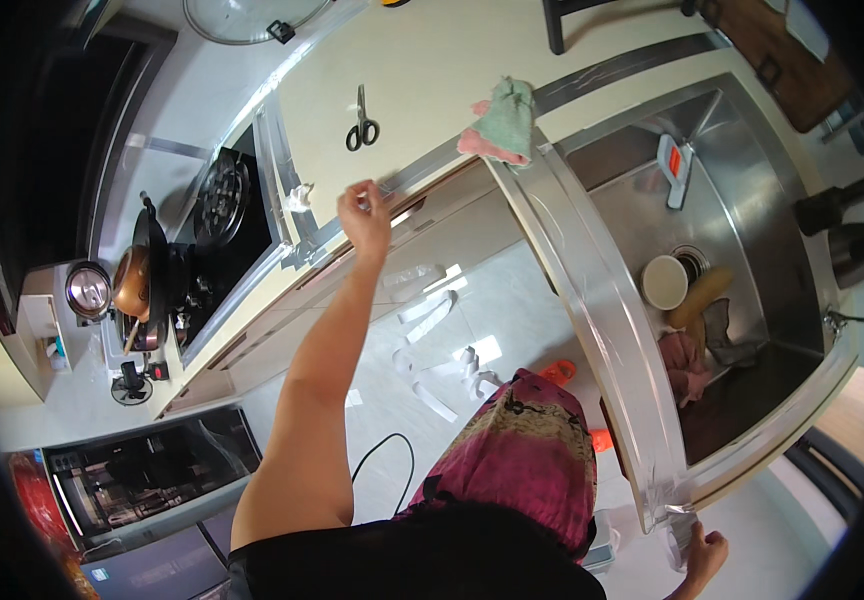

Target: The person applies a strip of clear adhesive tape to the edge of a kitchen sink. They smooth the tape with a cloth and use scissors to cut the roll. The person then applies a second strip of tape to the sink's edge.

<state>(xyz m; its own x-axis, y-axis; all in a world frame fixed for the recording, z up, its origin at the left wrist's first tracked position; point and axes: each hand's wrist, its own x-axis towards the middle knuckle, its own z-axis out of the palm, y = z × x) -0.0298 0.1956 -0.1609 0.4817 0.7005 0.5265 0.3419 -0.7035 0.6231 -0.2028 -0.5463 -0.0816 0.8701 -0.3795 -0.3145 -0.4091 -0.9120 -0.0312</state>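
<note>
My left hand (367, 221) is at the front edge of the cream countertop (312, 112), thumb and fingers curled together beside a silvery tape strip (424, 169) along that edge. Whether anything thin is pinched there is too small to tell. A crumpled bit of clear tape (299, 198) is stuck by the stove corner. Scissors with black handles (362, 124) lie farther in on the counter. Low at the right, my right hand (706, 556) has its fingers bent around a loose silvery tape piece (679, 531) hanging from the sink counter's corner.
A green and pink cloth (507, 124) lies at the counter's inner corner. The steel sink (762, 195) holds a white cup (664, 283), a loofah-like item (702, 296), rags (683, 360) and a brush (673, 171). Pans (132, 281) stand by the stove (226, 199). White strips (432, 319) litter the floor.
</note>
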